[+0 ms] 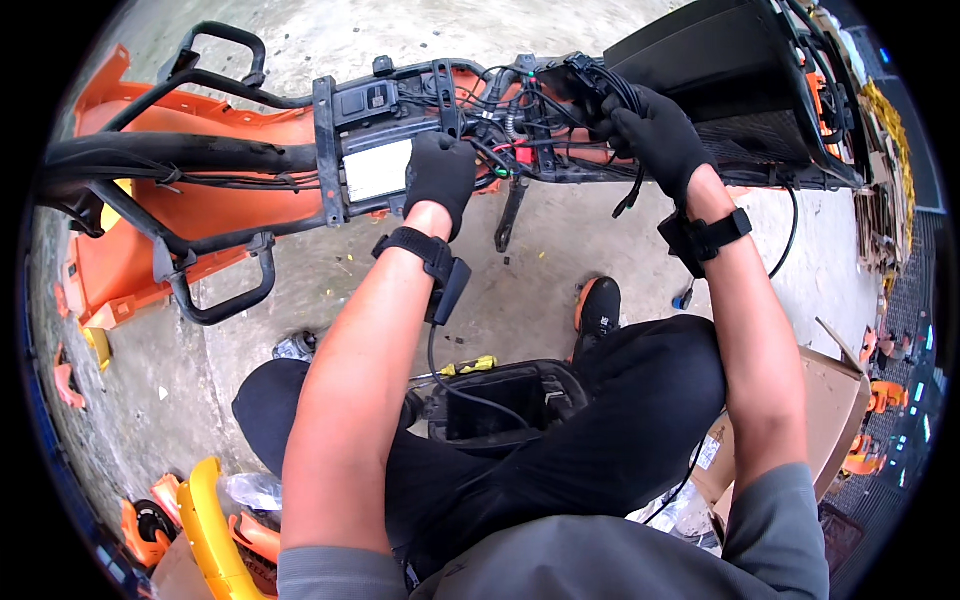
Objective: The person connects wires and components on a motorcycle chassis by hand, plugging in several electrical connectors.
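The black cable bundle (603, 80) is near the upper edge of the frame (327, 140), toward its right end, with our right hand's (655, 135) fingers clamped on it; our left hand (440, 172) curls over the right edge of the white panel (375, 173), and we cannot tell whether its fingers grip anything. We should probably guide the bundle gently, untwisted, without straining connectors. We can read no writing on the panel or the dark module (352, 105).
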The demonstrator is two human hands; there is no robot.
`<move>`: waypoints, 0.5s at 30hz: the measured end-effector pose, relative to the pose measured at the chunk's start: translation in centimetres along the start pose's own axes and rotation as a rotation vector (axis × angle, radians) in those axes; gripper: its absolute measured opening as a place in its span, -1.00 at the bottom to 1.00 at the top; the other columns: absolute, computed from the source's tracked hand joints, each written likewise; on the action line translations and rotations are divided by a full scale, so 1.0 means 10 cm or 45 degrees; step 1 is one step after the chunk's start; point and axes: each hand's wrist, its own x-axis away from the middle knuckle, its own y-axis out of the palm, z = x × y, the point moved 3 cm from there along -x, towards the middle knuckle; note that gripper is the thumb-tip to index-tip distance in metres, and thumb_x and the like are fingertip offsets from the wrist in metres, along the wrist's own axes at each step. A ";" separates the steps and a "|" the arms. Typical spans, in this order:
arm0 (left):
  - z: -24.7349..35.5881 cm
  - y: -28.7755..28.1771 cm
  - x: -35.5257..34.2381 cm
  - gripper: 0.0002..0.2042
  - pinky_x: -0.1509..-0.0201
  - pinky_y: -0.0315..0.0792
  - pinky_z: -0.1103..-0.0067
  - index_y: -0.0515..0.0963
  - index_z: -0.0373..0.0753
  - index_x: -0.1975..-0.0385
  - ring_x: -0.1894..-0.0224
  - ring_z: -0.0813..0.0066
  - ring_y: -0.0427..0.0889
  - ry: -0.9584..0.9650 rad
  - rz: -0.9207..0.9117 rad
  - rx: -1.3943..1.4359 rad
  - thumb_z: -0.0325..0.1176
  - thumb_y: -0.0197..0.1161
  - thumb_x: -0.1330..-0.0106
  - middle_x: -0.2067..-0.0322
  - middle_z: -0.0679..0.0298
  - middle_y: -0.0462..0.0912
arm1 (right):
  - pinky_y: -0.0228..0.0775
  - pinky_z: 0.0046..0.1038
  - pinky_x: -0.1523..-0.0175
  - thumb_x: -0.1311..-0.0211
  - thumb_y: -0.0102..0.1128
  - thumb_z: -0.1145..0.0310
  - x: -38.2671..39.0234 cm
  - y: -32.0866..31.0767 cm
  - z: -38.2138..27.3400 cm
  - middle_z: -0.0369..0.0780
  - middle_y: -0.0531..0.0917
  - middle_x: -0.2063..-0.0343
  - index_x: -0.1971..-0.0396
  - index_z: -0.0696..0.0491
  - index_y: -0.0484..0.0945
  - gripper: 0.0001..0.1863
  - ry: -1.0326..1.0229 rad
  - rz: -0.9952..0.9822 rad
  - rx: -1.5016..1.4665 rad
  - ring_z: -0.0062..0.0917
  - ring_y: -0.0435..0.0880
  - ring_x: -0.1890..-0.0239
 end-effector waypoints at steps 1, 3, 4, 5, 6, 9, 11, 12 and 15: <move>-0.01 -0.03 0.00 -0.78 0.22 0.47 0.38 0.59 -0.34 0.44 0.36 0.15 0.63 0.018 0.020 -0.058 -0.28 0.21 -0.12 0.44 -0.04 0.65 | 0.44 -0.58 0.26 -0.37 0.02 0.42 0.00 0.01 -0.03 -0.29 0.67 0.43 0.15 0.12 0.54 -0.83 -0.006 0.005 -0.031 -0.68 0.58 0.39; -0.05 -0.01 0.02 -0.79 0.21 0.47 0.38 0.57 -0.33 0.43 0.36 0.19 0.61 0.008 -0.056 -0.096 -0.28 0.23 -0.12 0.44 0.00 0.64 | 0.45 -0.58 0.24 -0.39 0.03 0.41 0.00 0.00 -0.06 -0.28 0.67 0.40 0.11 0.12 0.54 -0.82 -0.035 0.012 -0.074 -0.67 0.60 0.38; -0.05 0.01 0.06 -0.79 0.20 0.46 0.39 0.57 -0.33 0.42 0.36 0.21 0.60 0.003 -0.097 -0.114 -0.29 0.24 -0.12 0.44 0.02 0.64 | 0.46 -0.58 0.24 -0.39 0.03 0.40 0.00 -0.01 -0.07 -0.28 0.67 0.39 0.11 0.12 0.54 -0.81 -0.058 0.016 -0.085 -0.66 0.60 0.37; -0.03 0.04 0.09 -0.81 0.32 0.44 0.45 0.56 -0.32 0.40 0.44 0.33 0.58 0.070 -0.125 -0.100 -0.31 0.24 -0.14 0.48 0.09 0.63 | 0.47 -0.59 0.23 -0.40 0.04 0.40 0.00 -0.02 -0.07 -0.28 0.67 0.38 0.10 0.12 0.54 -0.81 -0.081 0.019 -0.096 -0.66 0.60 0.36; -0.01 0.07 0.13 -0.83 0.43 0.42 0.52 0.55 -0.32 0.38 0.53 0.45 0.55 0.136 -0.151 -0.085 -0.33 0.24 -0.16 0.52 0.17 0.61 | 0.48 -0.58 0.21 -0.40 0.05 0.39 0.00 -0.03 -0.07 -0.28 0.67 0.36 0.08 0.12 0.54 -0.80 -0.084 0.031 -0.155 -0.66 0.60 0.36; 0.11 0.09 0.18 -0.79 0.44 0.44 0.50 0.52 -0.33 0.32 0.50 0.48 0.56 0.202 -0.250 -0.029 -0.34 0.30 -0.15 0.53 0.21 0.57 | 0.50 -0.58 0.22 -0.39 0.07 0.40 0.04 -0.01 -0.14 -0.28 0.67 0.35 0.08 0.15 0.55 -0.79 -0.101 0.071 -0.327 -0.66 0.60 0.37; 0.36 0.01 0.36 -0.77 0.35 0.47 0.43 0.51 -0.33 0.29 0.42 0.38 0.60 0.215 -0.095 -0.235 -0.34 0.31 -0.14 0.47 0.16 0.59 | 0.50 -0.58 0.28 -0.36 0.09 0.43 0.04 0.02 -0.19 -0.26 0.66 0.41 0.14 0.20 0.57 -0.80 -0.121 0.103 -0.427 -0.66 0.60 0.42; 0.22 0.07 0.28 -0.73 0.21 0.47 0.34 0.50 -0.34 0.25 0.31 0.23 0.62 0.456 0.308 -0.491 -0.33 0.33 -0.14 0.32 0.08 0.60 | 0.50 -0.59 0.27 -0.37 0.09 0.42 0.04 0.04 -0.22 -0.27 0.67 0.39 0.13 0.19 0.58 -0.80 -0.128 0.095 -0.444 -0.66 0.60 0.41; 0.66 0.14 0.51 -0.77 0.12 0.46 0.22 0.43 -0.37 0.26 0.10 -0.05 0.57 0.695 0.319 -0.560 -0.38 0.23 -0.17 0.17 -0.12 0.54 | 0.50 -0.60 0.25 -0.37 0.10 0.42 0.11 -0.10 -0.16 -0.29 0.68 0.34 0.10 0.19 0.58 -0.79 -0.157 0.105 -0.441 -0.69 0.62 0.36</move>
